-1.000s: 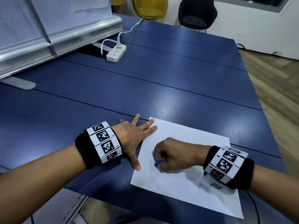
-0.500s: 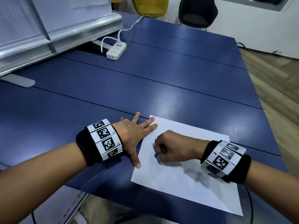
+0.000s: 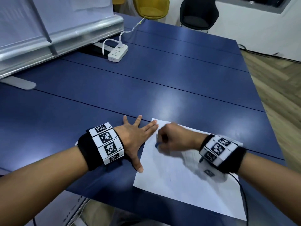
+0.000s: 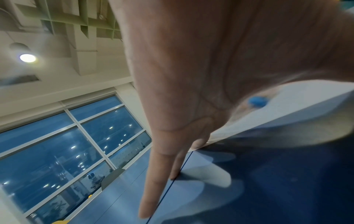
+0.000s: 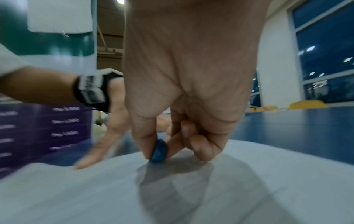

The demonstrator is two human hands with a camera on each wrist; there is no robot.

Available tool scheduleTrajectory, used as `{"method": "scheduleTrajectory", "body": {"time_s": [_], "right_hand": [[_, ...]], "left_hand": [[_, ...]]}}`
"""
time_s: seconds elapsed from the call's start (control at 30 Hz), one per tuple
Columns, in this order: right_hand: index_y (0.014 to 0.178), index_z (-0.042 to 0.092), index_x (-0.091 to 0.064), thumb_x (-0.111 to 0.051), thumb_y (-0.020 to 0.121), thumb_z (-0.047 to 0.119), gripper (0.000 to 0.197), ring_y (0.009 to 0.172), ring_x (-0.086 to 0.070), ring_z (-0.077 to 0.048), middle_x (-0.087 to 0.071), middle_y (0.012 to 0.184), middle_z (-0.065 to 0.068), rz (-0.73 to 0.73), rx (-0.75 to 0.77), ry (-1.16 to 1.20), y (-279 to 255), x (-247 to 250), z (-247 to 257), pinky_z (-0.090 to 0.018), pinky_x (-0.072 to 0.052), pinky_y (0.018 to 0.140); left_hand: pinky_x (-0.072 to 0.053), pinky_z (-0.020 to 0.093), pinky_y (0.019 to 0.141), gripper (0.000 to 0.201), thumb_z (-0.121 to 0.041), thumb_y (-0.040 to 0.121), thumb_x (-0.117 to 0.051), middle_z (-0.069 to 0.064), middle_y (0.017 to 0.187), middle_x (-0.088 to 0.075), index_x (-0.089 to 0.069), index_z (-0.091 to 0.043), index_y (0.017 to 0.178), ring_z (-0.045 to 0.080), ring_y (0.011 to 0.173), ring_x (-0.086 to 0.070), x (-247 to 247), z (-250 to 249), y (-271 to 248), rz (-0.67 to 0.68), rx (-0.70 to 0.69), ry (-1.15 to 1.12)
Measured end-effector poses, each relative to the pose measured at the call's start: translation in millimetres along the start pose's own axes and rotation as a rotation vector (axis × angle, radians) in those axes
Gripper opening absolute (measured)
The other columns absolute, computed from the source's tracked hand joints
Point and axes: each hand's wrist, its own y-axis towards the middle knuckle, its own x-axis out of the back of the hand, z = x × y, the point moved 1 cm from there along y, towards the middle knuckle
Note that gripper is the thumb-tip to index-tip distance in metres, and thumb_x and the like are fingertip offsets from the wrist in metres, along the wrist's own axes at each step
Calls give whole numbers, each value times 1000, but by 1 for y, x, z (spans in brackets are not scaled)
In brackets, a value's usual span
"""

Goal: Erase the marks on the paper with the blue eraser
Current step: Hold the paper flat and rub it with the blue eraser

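Observation:
A white sheet of paper (image 3: 187, 181) lies on the blue table near its front edge. My right hand (image 3: 169, 138) is curled over the sheet's upper left part and pinches a small blue eraser (image 5: 159, 150) between thumb and fingers, its tip touching the paper. The eraser (image 3: 157, 145) shows as a blue spot under the hand, and again as a blue spot (image 4: 257, 101) in the left wrist view. My left hand (image 3: 136, 136) lies flat with spread fingers, pressing the paper's left edge. Any marks under the hand are hidden.
A white power strip (image 3: 117, 53) with its cord sits far back on the blue table (image 3: 162, 75). A metal-framed board stands at the back left. A yellow chair (image 3: 150, 7) and a black chair (image 3: 199, 13) stand beyond the table. Wooden floor lies to the right.
My right hand with the eraser has slid up the paper toward its top left corner, closer to my left fingers. The left hand stays flat in place.

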Motion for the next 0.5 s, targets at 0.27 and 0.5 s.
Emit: {"method": "scheduleTrajectory", "body": {"time_s": [0.27,0.5], "right_hand": [[65,16,-58,-70,76,14,16,56,-54,1,-63,64,11,65,55,-42,3,-5,2,-8,-37,52],[64,18,-60,-70,75,13,16,55,-51,0,-55,62,14,-83,-11,-42,13,14,-20,-15,-38,54]], "left_hand": [[0,82,102,156,-79,51,-76,-16,154,38,34,-24,147,39,144,27,-1,1,-1,-2,1,-17],[-5,81,103,154,-78,53,-76,-14,154,40,33,-23,148,42,144,25,2,-3,-2,14,12,3]]}}
